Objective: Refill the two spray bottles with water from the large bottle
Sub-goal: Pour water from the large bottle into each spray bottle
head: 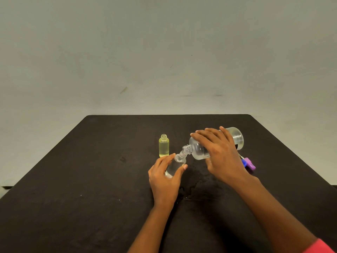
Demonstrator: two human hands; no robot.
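1. While our right hand (222, 154) holds the large bottle (197, 151) tipped on its side above the table (91, 179), our left hand (165, 178) steadies the clear spray bottle (177, 161) beneath it.
2. Our right fingers are spread over the top of the large bottle and curled round its body. The thumb is hidden on the underside. The bottle's base points away to the right and its threaded neck slants down to the left.
3. The open mouth of the large bottle meets the open neck of the clear spray bottle. We cannot tell whether the two rims touch or whether water is running.
4. Our left thumb and fingers are curled round the body of the clear spray bottle, one on each side. It leans toward the large bottle, with its base at or near the tabletop.
5. The yellow spray bottle (164, 146) stands upright and uncapped just behind our left fingertips, apart from them and filled almost to its shoulder.
6. A purple spray top (249, 164) lies on the table just beyond our right wrist, with a blue part beside it.
7. A wet patch (189, 190) glistens on the dark tabletop between our forearms.
8. A pink sleeve (321, 246) shows at the lower right corner.
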